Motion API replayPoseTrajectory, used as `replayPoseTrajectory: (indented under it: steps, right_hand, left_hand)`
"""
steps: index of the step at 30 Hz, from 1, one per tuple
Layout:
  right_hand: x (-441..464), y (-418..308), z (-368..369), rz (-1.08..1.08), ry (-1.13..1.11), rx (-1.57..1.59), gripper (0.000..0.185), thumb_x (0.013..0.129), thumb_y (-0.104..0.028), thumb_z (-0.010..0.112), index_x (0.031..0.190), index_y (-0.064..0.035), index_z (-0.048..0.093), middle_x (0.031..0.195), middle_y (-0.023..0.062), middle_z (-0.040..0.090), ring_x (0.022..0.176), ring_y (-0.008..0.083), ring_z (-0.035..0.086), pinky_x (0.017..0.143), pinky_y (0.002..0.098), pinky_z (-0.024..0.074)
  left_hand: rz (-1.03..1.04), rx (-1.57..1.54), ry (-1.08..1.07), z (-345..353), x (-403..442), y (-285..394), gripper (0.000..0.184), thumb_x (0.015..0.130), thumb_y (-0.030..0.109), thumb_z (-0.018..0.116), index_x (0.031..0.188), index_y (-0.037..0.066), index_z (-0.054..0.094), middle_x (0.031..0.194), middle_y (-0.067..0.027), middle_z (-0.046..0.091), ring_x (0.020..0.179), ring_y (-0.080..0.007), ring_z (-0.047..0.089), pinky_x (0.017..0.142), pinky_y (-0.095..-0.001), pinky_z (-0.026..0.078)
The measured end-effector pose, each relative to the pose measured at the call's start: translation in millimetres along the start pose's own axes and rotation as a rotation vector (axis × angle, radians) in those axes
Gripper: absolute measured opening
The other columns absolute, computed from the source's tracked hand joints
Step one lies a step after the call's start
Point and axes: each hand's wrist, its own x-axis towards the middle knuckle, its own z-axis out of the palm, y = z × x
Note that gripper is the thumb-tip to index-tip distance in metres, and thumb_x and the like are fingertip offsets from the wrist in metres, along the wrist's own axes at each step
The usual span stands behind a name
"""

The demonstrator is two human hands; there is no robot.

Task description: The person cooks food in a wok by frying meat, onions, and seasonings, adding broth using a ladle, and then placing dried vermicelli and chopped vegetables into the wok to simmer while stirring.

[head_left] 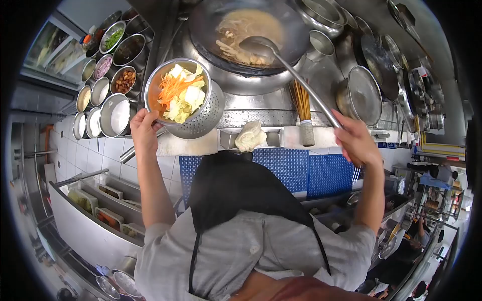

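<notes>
My left hand (145, 131) is closed on the rim of a steel bowl (149, 91). Cut cabbage (193, 95) and shredded carrot (173, 88) fill the bowl. A perforated steel strainer (213, 113) is directly behind and under it; I cannot tell whether the two touch. My right hand (356, 140) is wrapped round the long handle of a ladle (258, 46). The ladle's head is over or in the wok (201, 42), where pale strips lie in cloudy broth (263, 22). The bowl is left of the wok, on the near side.
Bowls of ingredients, including brown pieces (124, 80) and chopped greens (114, 39), stand at left. A bamboo brush (304, 118) and a crumpled cloth (250, 136) are at the stove's front edge. A large round strainer (362, 95) and more pans are at right.
</notes>
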Motion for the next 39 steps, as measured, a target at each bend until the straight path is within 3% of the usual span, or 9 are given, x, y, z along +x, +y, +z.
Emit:
replayPoseTrajectory:
  steps: [11, 14, 17, 20, 22, 24, 27, 34, 39]
  right_hand:
    - [-28.2, -5.5, -9.0, 0.084, 0.024, 0.077, 0.056, 0.093, -0.009, 0.059, 0.147, -0.0057, 0.047, 0.066, 0.0018, 0.052, 0.043, 0.0077, 0.047, 0.039, 0.0275, 0.0382]
    - [7.8, 11.6, 6.9, -0.041, 0.036, -0.139, 0.055, 0.093, -0.009, 0.059, 0.147, -0.0058, 0.047, 0.066, 0.0021, 0.053, 0.043, 0.0082, 0.048, 0.039, 0.0278, 0.0388]
    - [40.7, -5.1, 37.8, 0.037, 0.115, 0.099, 0.055, 0.093, -0.009, 0.058, 0.147, -0.0053, 0.048, 0.067, 0.0020, 0.055, 0.043, 0.0079, 0.047, 0.038, 0.0285, 0.0380]
    - [74.4, -6.9, 47.9, -0.097, 0.190, 0.024, 0.056, 0.092, -0.013, 0.059, 0.146, -0.0046, 0.049, 0.072, 0.0090, 0.062, 0.047, 0.0163, 0.055, 0.046, 0.0324, 0.0456]
    - [108.3, -19.3, 52.1, -0.228, 0.330, -0.274, 0.055, 0.090, -0.017, 0.060, 0.143, -0.0044, 0.052, 0.081, 0.0215, 0.068, 0.068, 0.0343, 0.068, 0.066, 0.0427, 0.0535]
    - [150.0, -21.7, 65.2, -0.338, 0.487, -0.391, 0.049, 0.089, -0.020, 0.061, 0.135, -0.0039, 0.056, 0.097, 0.0302, 0.068, 0.097, 0.0475, 0.065, 0.086, 0.0515, 0.0504]
    - [178.0, -19.5, 82.9, -0.239, 0.421, -0.479, 0.041, 0.089, -0.019, 0.062, 0.127, -0.0035, 0.058, 0.104, 0.0309, 0.066, 0.108, 0.0482, 0.061, 0.091, 0.0547, 0.0479]
    - [102.2, -8.5, 57.0, -0.167, 0.231, -0.456, 0.055, 0.089, -0.019, 0.063, 0.141, -0.0051, 0.052, 0.099, 0.0298, 0.068, 0.100, 0.0450, 0.066, 0.089, 0.0482, 0.0517]
    - [142.0, 16.3, 78.5, -0.336, 0.371, -0.588, 0.055, 0.090, -0.017, 0.062, 0.143, -0.0071, 0.051, 0.090, 0.0285, 0.068, 0.092, 0.0441, 0.067, 0.081, 0.0487, 0.0516]
  left_hand:
    - [0.017, 0.001, -0.003, -7.5, -2.8, -6.3, 0.013, 0.085, 0.002, 0.066, 0.075, 0.006, 0.060, 0.076, -0.0039, 0.065, 0.064, -0.0111, 0.062, 0.060, -0.0283, 0.056]
    - [-0.009, 0.006, -0.012, -9.0, -2.0, -8.3, 0.012, 0.085, 0.001, 0.065, 0.075, 0.005, 0.060, 0.077, -0.0051, 0.066, 0.064, -0.0116, 0.062, 0.059, -0.0278, 0.056]
    - [-0.031, -0.003, -0.013, 1.8, -1.2, -2.3, 0.010, 0.086, 0.002, 0.065, 0.077, 0.004, 0.061, 0.078, -0.0061, 0.067, 0.063, -0.0120, 0.063, 0.059, -0.0278, 0.057]
    - [0.021, -0.021, -0.030, 6.8, -0.3, 1.9, 0.009, 0.086, 0.003, 0.066, 0.078, 0.003, 0.062, 0.078, -0.0066, 0.067, 0.063, -0.0125, 0.064, 0.059, -0.0281, 0.057]
    - [0.022, -0.025, -0.034, 10.4, -0.8, 2.1, 0.009, 0.086, 0.003, 0.066, 0.078, 0.003, 0.062, 0.077, -0.0061, 0.067, 0.063, -0.0123, 0.064, 0.059, -0.0282, 0.057]
    - [0.018, -0.018, -0.043, 15.5, -1.6, 5.7, 0.009, 0.086, 0.004, 0.066, 0.078, 0.004, 0.062, 0.077, -0.0055, 0.067, 0.063, -0.0120, 0.064, 0.060, -0.0283, 0.057]
    - [0.018, 0.004, -0.045, 5.6, 3.9, -1.7, 0.009, 0.086, 0.004, 0.067, 0.078, 0.003, 0.062, 0.076, -0.0046, 0.066, 0.063, -0.0118, 0.063, 0.061, -0.0287, 0.057]
    - [0.012, -0.051, 0.050, 1.3, -4.2, 3.8, 0.006, 0.087, 0.004, 0.065, 0.083, 0.003, 0.061, 0.079, -0.0073, 0.067, 0.066, -0.0138, 0.064, 0.063, -0.0297, 0.057]
    - [0.045, -0.100, 0.021, 31.3, 20.0, 22.6, 0.007, 0.087, 0.004, 0.066, 0.083, 0.002, 0.060, 0.080, -0.0088, 0.068, 0.061, -0.0133, 0.064, 0.057, -0.0272, 0.058]
